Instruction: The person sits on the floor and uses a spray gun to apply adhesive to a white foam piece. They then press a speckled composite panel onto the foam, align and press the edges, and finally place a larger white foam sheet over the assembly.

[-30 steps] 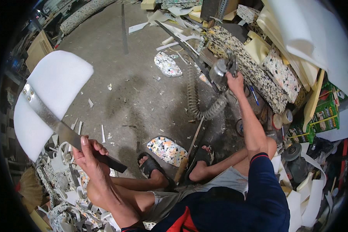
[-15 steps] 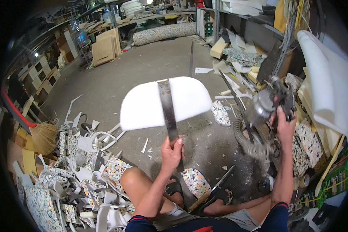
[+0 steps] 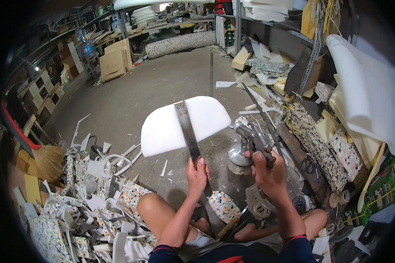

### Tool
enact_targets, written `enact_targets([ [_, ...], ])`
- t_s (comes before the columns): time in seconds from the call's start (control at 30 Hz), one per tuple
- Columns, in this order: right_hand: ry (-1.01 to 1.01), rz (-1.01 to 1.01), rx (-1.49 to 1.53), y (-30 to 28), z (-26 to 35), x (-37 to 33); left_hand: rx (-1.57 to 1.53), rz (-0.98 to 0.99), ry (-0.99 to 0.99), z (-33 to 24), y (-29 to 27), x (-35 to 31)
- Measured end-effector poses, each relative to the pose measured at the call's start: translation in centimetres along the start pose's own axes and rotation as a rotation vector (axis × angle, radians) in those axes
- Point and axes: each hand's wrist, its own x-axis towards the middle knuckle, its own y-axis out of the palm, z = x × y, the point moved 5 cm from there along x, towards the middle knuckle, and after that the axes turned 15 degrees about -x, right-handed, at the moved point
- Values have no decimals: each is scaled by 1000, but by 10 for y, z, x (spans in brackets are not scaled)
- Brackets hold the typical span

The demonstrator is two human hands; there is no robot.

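Observation:
My left hand is closed around a long dark metal strip with rivets near its upper end. Across the strip's upper part, a white half-moon foam piece shows on both sides; how the two are joined is hidden. My right hand grips a spray gun to the right of the foam, apart from it. The gun's silver cup hangs at its left side, and a coiled hose trails below my wrist. Between my feet rests a speckled foam pad.
Foam offcuts are heaped at my left beside a straw broom. Speckled foam slabs and a large white foam sheet line the right side. Farther off are leaning boards and a foam roll.
My right hand has brought the spray gun left and toward the middle, nearer the foam piece. The foam's right end sits slightly lower and farther left; the view has shifted a little.

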Motion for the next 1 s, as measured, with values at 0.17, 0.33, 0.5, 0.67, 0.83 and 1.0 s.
enact_targets([
  [0.17, -15, 10, 39, 12, 19, 10, 37, -1, 54, -10, -2, -1],
  [0.33, 47, 90, 104, 17, 28, 10, 39, -23, 50, -15, -3, -3],
  [0.5, 98, 144, 180, 19, 36, 2, 31, -10, 51, -20, -9, -4],
  [0.67, 41, 55, 60, 21, 22, 6, 57, 8, 53, -19, -6, -7],
  [0.83, 45, 37, -15, 22, 19, 10, 41, -33, 34, -15, -8, -6],
  [1.0, 150, 184, 111, 22, 29, 1, 32, -41, 26, -15, -12, -4],
])
